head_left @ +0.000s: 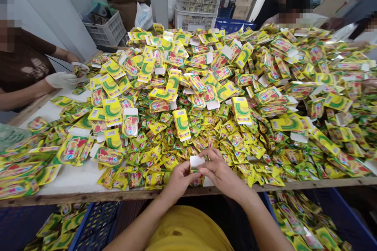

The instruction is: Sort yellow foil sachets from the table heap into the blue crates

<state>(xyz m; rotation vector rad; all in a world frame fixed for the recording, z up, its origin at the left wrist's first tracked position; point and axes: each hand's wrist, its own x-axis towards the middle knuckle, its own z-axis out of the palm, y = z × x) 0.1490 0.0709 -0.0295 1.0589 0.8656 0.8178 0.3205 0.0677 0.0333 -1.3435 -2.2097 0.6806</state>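
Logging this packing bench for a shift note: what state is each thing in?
left hand: closed on the small carton
right hand: pinching the same carton
small carton: held, white flap open
loose cartons: heaped, many flaps open
sachets: scattered loose
blue crate: partly filled with sachets
white crates: stacked

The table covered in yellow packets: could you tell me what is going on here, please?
The person's left hand and right hand hold a small carton, white flap open, at the near edge of the table. Yellow sachets and flat cartons cover it. A co-worker's gloved hands work at the left side.
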